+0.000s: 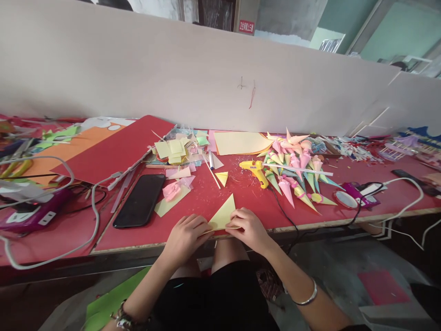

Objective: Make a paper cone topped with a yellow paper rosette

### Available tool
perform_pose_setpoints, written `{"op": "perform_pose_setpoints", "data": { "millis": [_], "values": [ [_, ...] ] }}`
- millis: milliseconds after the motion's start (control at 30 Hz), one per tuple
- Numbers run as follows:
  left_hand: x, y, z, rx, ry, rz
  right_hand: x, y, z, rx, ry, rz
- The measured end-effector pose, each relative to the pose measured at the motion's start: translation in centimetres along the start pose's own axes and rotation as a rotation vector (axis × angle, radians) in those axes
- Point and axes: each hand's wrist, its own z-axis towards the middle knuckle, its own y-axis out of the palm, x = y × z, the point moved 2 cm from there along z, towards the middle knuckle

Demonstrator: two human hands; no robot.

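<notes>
Close to the front edge of the red table (193,220), a pale yellow sheet of paper (223,212) lies with one corner pointing away from me. My left hand (191,233) pinches its near left edge, fingers curled. On the near right edge, my right hand (248,228) grips the same paper between thumb and fingers. The near edge looks folded or bent up. Just beyond is a small yellow paper cone (222,178). A yellow glue gun (255,171) rests farther right, beside a pile of pastel paper cones (298,168).
A black phone (139,201) lies left of my hands, near pink and yellow paper scraps (175,191). Large red card (127,147) and purple power strips (37,209) with white cables are at the left. A pale partition (193,69) stands behind the table.
</notes>
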Motion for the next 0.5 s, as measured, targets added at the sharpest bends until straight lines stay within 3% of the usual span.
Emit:
{"op": "perform_pose_setpoints", "data": {
  "millis": [300,500],
  "values": [
    [-0.42,0.31,0.16,-0.013,-0.131,-0.023,-0.04,0.13,0.27,0.086,0.198,0.096],
    [-0.19,-0.41,0.32,-0.046,-0.317,-0.006,-0.12,0.33,0.32,0.097,0.232,0.036]
  ]
}}
